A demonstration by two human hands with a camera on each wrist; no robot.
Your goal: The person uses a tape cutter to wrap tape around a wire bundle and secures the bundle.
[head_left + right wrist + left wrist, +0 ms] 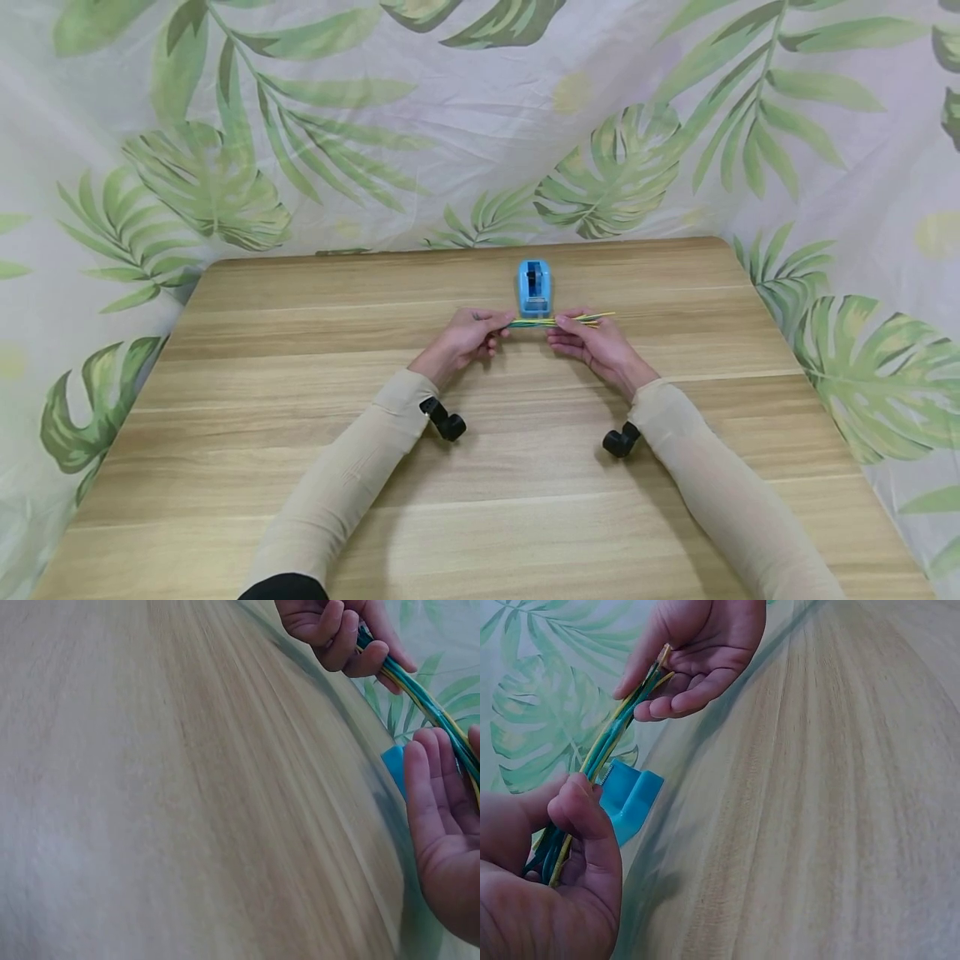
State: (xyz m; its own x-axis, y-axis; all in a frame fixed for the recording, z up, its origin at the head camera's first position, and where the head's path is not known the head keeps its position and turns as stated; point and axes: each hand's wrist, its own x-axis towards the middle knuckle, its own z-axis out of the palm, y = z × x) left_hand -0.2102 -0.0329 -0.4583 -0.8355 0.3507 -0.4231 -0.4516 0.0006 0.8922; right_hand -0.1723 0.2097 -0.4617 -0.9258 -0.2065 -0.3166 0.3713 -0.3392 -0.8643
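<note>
A thin bundle of green and yellow wires [534,323] is stretched sideways between both hands, above the table. My left hand [467,335] pinches its left end between thumb and fingers. Nearer the right end, my right hand [597,343] holds the bundle between thumb and fingers, and loose wire tips stick out beyond it. Right behind the wires stands a blue tape dispenser [522,293], also visible below the bundle in the left wrist view. Green and yellow strands [609,739] run close together there. In the right wrist view, the dispenser [394,766] is mostly hidden by the right hand.
The wood-grain table [495,517] extends in front of and beside the hands. A leaf-printed cloth [480,125] hangs behind its far edge and at the sides. Small black cameras [450,427] are strapped at both wrists.
</note>
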